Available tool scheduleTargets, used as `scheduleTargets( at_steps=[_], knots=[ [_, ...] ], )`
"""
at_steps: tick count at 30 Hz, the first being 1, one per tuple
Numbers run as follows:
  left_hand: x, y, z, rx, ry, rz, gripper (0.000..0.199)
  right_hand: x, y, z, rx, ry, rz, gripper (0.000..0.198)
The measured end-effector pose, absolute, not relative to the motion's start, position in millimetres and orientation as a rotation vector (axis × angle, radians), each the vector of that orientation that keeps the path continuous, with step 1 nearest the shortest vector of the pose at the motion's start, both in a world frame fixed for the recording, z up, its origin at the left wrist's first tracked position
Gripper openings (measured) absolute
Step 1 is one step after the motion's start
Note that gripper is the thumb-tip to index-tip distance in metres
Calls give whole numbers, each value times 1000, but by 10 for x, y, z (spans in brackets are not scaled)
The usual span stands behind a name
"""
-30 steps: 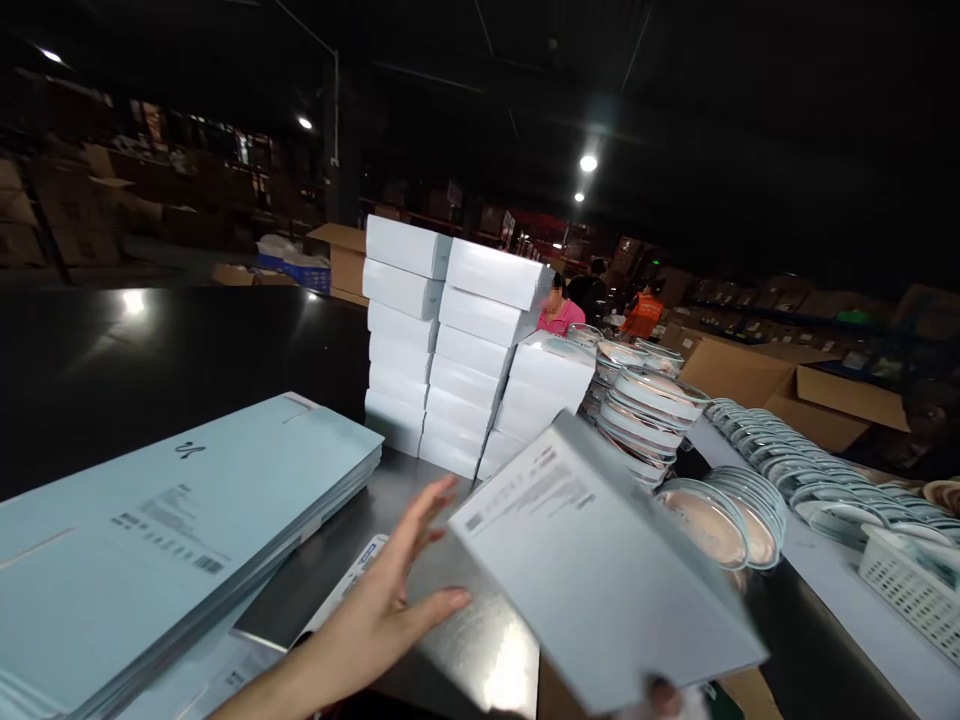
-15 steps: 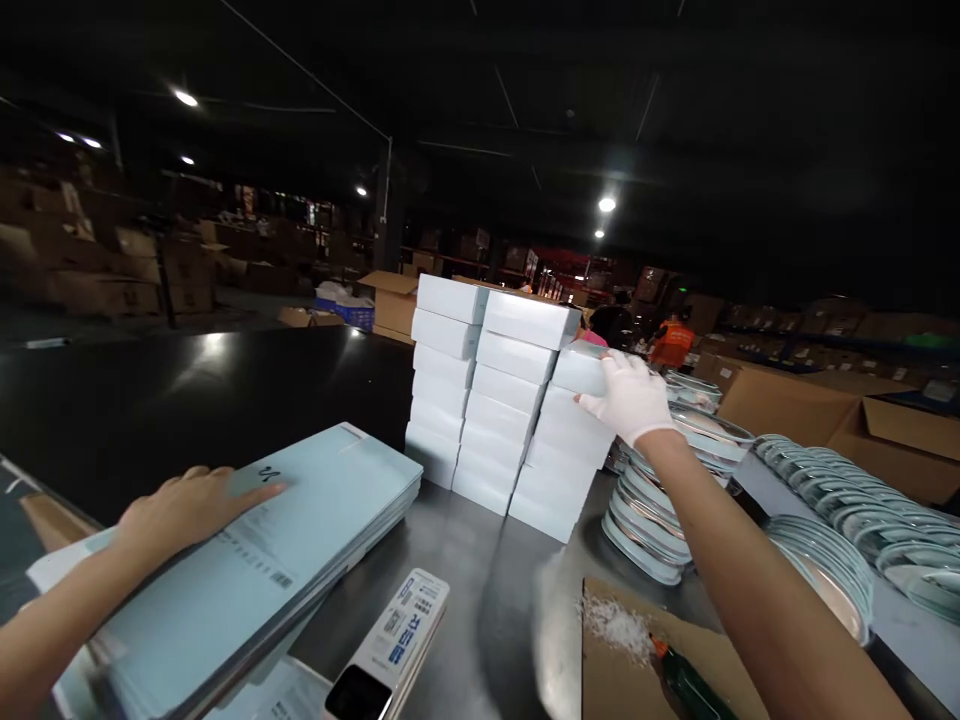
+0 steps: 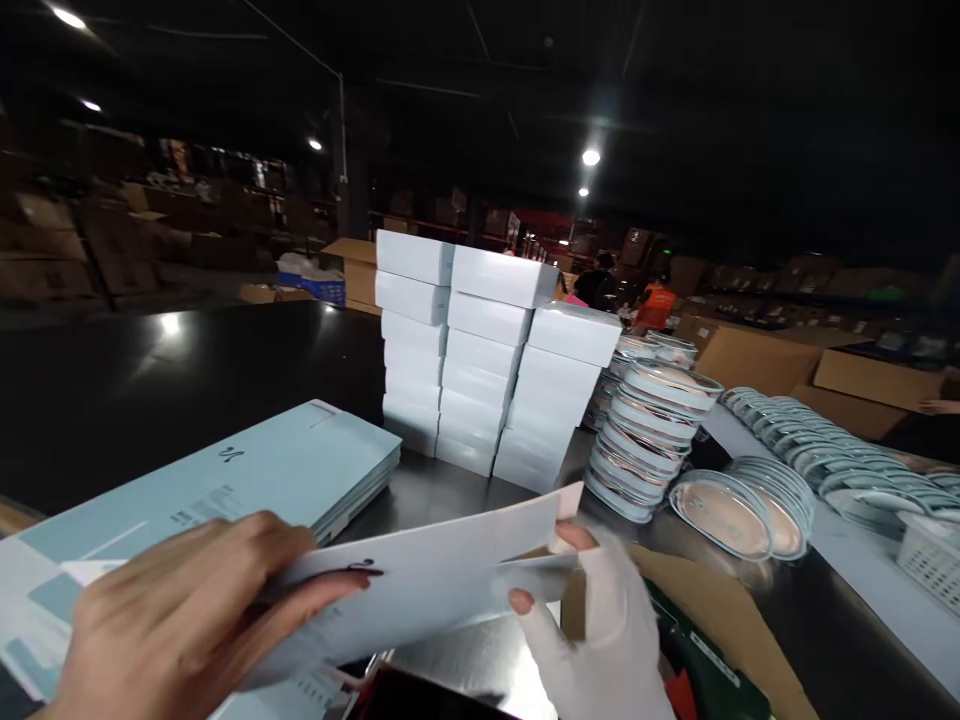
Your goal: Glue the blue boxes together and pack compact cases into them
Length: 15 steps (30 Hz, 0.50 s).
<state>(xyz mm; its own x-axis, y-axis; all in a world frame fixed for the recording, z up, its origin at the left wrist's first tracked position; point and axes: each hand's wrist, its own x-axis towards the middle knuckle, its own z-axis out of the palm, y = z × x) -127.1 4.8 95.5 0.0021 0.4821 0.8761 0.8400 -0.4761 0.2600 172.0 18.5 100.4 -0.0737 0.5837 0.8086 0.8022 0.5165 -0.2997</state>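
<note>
My bare left hand (image 3: 187, 610) grips one end of a pale, flat-folded carton (image 3: 450, 570), thumb on its printed face. My right hand (image 3: 600, 630), in a white glove with bare fingertips, holds the carton's other end between thumb and forefinger. The panels there stand slightly apart. Behind my left hand lies a pile of pale blue flat cartons (image 3: 315, 455) with a black mark on top. Beyond the held carton rise three columns of closed white boxes (image 3: 487, 350).
Tall stacks of oval, plate-like pieces (image 3: 652, 430) stand right of the boxes, with more oval pieces (image 3: 720, 510) in front. A dark green object (image 3: 712, 660) lies on brown cardboard (image 3: 697, 580). At far right is a white basket (image 3: 930, 560). Workers appear behind.
My left hand has moved from the pile to a flat carton held in front of me. My right hand has left the white boxes and come down to that carton's far end.
</note>
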Motion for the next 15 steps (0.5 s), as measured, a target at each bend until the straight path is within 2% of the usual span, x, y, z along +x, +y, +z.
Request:
scheduleTargets(
  at_steps=[3,4,5,6,7,10,11,12,13,15],
  knots=[
    [-1150,76,863,-1978,-1275,-1269,24,1917,174,877,-1135,-1801,851,48],
    [-1123,98,852,-1992,-1304,-1247,21,1999,158,867,-1079,-1876,1027,48],
    [-1088,116,846,-2038,-1327,-1230,19,2074,134,870,-1061,-1981,1058,47],
    [-1041,128,839,-2130,-1314,-1207,22,2134,104,885,-1095,-2077,963,42],
    [-982,132,828,-2257,-1270,-1175,37,2175,67,911,-1140,-2150,816,36],
    [-775,115,775,-2653,-1090,-1039,115,2189,-52,1050,-1193,-2153,471,27],
    [-717,113,759,-2757,-1078,-995,132,2177,-83,1102,-1176,-2147,402,24],
    [-673,122,748,-2843,-1105,-964,135,2169,-104,1147,-1160,-2149,343,21],
    [-645,145,743,-2914,-1163,-952,124,2170,-113,1178,-1154,-2132,269,19],
    [-628,236,735,-2990,-1331,-1052,86,2202,-92,1183,-1161,-1990,105,24]
  ],
)
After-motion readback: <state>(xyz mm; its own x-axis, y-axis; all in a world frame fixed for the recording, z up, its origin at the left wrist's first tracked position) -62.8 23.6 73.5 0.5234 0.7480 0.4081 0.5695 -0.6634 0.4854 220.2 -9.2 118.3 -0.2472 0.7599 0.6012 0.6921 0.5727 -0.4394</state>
